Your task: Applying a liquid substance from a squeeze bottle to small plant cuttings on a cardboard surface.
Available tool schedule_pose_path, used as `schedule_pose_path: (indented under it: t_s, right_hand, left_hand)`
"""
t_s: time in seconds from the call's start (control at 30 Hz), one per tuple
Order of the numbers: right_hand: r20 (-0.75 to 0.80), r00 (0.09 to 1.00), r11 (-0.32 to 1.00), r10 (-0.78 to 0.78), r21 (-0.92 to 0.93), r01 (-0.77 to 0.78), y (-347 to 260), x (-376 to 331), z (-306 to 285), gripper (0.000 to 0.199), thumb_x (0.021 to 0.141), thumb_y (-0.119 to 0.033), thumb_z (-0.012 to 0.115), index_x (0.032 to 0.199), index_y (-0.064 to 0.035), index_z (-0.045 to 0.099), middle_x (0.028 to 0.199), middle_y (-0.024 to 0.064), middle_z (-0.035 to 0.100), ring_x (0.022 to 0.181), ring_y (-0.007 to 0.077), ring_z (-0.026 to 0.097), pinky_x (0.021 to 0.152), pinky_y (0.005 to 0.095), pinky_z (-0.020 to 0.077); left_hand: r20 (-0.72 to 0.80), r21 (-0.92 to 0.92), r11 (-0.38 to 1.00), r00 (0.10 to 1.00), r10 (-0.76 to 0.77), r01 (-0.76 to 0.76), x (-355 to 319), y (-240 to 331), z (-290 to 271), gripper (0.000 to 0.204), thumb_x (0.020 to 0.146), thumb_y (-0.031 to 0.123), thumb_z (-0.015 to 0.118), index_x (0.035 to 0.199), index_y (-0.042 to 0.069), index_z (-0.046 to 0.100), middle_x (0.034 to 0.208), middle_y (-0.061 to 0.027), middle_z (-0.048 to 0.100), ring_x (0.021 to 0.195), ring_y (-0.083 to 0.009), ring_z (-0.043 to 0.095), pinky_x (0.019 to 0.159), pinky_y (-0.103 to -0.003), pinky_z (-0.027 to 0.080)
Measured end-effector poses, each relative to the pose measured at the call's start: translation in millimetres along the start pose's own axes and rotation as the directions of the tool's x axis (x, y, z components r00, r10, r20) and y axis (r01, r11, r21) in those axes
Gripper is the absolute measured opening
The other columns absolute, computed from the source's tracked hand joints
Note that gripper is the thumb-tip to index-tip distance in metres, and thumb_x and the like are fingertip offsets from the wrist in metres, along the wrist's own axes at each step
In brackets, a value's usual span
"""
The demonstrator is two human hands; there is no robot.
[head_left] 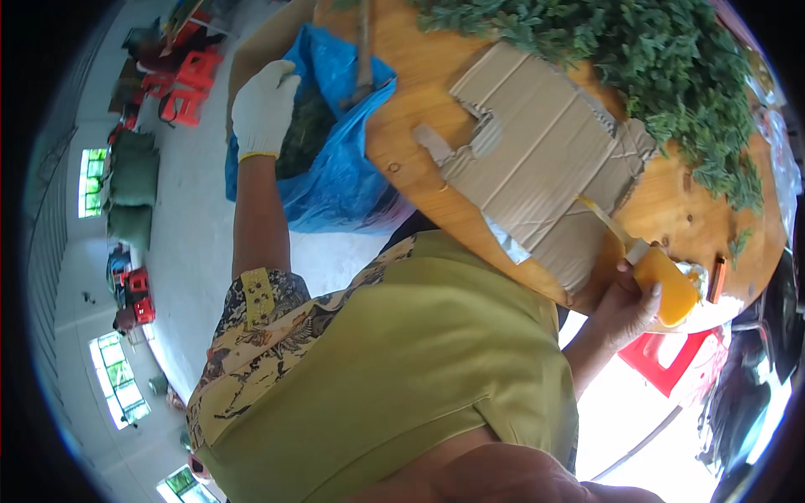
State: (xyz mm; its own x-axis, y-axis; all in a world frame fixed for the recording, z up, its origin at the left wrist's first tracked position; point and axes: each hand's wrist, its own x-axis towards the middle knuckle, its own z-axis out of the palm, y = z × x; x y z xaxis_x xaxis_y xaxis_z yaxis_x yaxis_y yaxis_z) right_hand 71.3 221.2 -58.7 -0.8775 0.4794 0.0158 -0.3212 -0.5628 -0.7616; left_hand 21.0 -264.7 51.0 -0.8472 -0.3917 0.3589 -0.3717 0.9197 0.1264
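A white knitted glove covers my left hand (pixel 263 111), its fingers bent in at the rim of a blue plastic bag (pixel 340 180). Dark green foliage (pixel 309 132) shows inside the bag. Over at the right edge of the table, my bare right hand (pixel 622 303) is closed on a yellow tape roll (pixel 668 283). A loose strip of it stretches up and left over the cardboard. That torn, flattened piece of cardboard (pixel 537 155) lies on the wooden table (pixel 402 126) between my hands.
A large heap of green artificial foliage (pixel 620 59) covers the far right of the table. A long-handled tool (pixel 364 50) leans by the bag. An orange stick-like thing (pixel 718 279) lies near the tape. Red stools (pixel 186 84) and green sacks (pixel 132 180) stand farther left.
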Motion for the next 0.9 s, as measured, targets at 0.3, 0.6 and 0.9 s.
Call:
schedule_pose_path:
  t_s: [0.3,0.6,0.9]
  right_hand:
    - [-0.001,1.000,0.999,0.016,-0.050,-0.016,-8,-2,9,0.052,0.079,-0.025,0.076,0.118,0.0024,0.054,0.116,0.0183,0.058,0.097,0.0259,0.061,0.067,0.0336,0.0562]
    - [0.003,1.000,0.999,0.026,-0.038,-0.026,-11,-2,9,0.053,0.078,-0.024,0.076,0.120,0.0011,0.053,0.117,0.0182,0.057,0.096,0.0262,0.061,0.065,0.0354,0.0584]
    - [0.005,0.999,0.999,0.042,0.018,-0.042,-8,0,2,0.051,0.081,-0.020,0.074,0.121,0.0022,0.052,0.119,0.0201,0.058,0.097,0.0280,0.062,0.067,0.0360,0.0585]
  left_hand:
    - [-0.068,-0.391,0.711,0.789,0.611,-0.585,35,206,58,0.026,0.086,0.028,0.059,0.099,0.008,0.069,0.101,-0.0101,0.068,0.097,-0.0280,0.063,0.086,-0.036,0.049]
    - [0.092,-0.187,0.848,0.850,0.519,-0.497,37,310,91,0.035,0.079,0.035,0.064,0.100,0.008,0.067,0.096,-0.0190,0.067,0.087,-0.0343,0.066,0.076,-0.045,0.053]
    - [-0.307,-0.432,0.376,0.525,0.793,-0.820,6,238,64,0.015,0.077,-0.001,0.063,0.089,0.007,0.068,0.101,-0.0062,0.069,0.097,-0.0255,0.063,0.085,-0.032,0.051]
